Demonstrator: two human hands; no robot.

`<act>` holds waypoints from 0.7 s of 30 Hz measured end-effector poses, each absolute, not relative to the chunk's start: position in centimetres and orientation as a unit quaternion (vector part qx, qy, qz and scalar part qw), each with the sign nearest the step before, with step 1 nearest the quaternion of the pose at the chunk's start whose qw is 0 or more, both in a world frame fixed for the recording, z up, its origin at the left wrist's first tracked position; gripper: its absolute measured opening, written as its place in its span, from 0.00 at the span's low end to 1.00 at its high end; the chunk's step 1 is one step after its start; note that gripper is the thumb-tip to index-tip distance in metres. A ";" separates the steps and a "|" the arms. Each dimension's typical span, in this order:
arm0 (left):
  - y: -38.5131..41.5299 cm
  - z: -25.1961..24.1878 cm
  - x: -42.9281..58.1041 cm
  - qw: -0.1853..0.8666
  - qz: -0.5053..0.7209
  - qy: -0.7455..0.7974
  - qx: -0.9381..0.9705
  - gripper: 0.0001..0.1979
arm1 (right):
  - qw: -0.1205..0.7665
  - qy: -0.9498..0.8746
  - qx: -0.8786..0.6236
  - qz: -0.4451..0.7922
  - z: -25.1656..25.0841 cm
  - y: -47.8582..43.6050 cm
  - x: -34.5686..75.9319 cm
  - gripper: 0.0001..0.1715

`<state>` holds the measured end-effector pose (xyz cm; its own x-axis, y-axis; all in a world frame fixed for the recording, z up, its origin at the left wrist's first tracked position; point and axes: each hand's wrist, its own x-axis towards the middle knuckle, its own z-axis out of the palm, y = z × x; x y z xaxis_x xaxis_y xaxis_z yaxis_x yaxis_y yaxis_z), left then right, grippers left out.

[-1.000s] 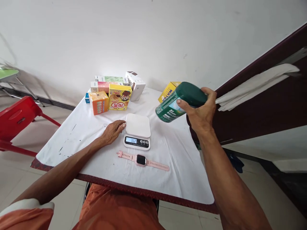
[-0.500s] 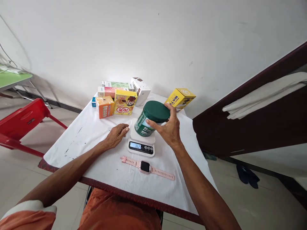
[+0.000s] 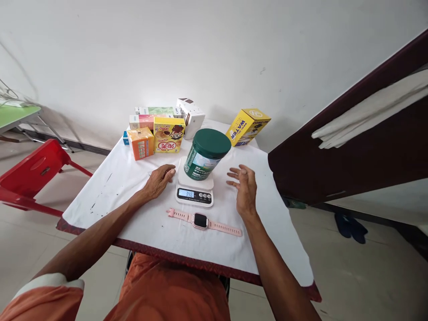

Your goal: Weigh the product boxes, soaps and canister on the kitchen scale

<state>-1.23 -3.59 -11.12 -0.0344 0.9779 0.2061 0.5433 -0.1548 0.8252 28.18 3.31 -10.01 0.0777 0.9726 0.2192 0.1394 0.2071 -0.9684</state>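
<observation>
A green canister [image 3: 204, 154] with a dark green lid stands upright on the white kitchen scale [image 3: 195, 189], whose display is lit. My right hand [image 3: 243, 186] hovers just right of the scale, fingers spread and holding nothing. My left hand [image 3: 159, 179] rests on the cloth with its fingertips against the scale's left edge, fingers loosely curled and holding nothing. A pink smartwatch [image 3: 203, 221] lies flat in front of the scale.
Several small boxes [image 3: 157, 133] sit in a cluster at the table's [image 3: 110, 187] far left, and a yellow box [image 3: 246, 126] leans at the far right. A red plastic chair [image 3: 30, 174] stands to the left. A dark wooden bed frame [image 3: 334, 151] lies to the right.
My right hand brought the green canister in from the right, set it on the scale and let go. The scale's reading changed. My left hand stayed put.
</observation>
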 end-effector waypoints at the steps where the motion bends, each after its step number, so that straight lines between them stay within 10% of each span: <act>1: -3.6 -11.2 -1.2 0.272 0.410 0.593 0.637 0.30 | 0.537 -0.546 -0.510 0.391 -11.0 3.2 28.7 0.35; 9: -3.3 -8.5 -1.0 0.175 0.471 0.596 0.627 0.33 | 0.553 -0.505 -0.532 0.395 -13.2 3.6 29.4 0.31; 21: 3.3 -3.8 7.2 0.017 0.509 0.553 0.660 0.66 | 0.512 -0.546 -0.545 0.378 -12.1 2.8 29.7 0.26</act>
<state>7.20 3.31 -3.80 -0.1293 0.7469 0.6523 0.7123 -0.3877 0.5851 29.73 2.84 -12.14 0.1181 0.9821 0.1468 0.2082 0.1200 -0.9707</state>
